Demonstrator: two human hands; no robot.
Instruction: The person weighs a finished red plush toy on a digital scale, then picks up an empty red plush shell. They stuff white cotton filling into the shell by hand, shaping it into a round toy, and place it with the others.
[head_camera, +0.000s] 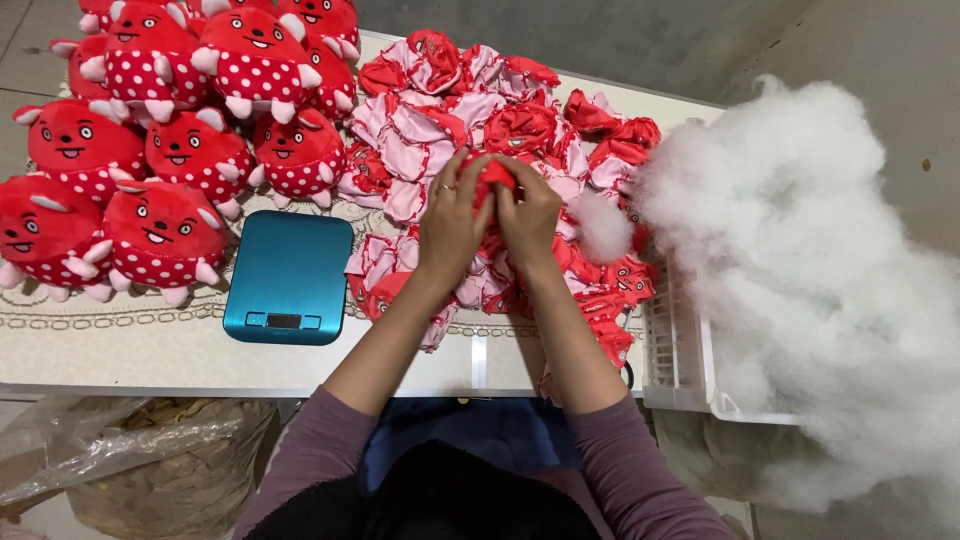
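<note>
We're seeing a red unstuffed toy skin bunching limp, held above the pile of pink-and-red skins.

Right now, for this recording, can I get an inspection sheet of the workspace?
Surface: pale table with patterned runner.
Job's things: red toy skin held by both hands; heap of unstuffed red and pink skins behind.
Clutter: stuffed red polka-dot plush toys at left; teal kitchen scale; tuft of stuffing.
Grippers: left hand and right hand pinch the skin.
Cables: nothing seen.
Surroundings: white basket heaped with white stuffing; plastic bag under the table.
</note>
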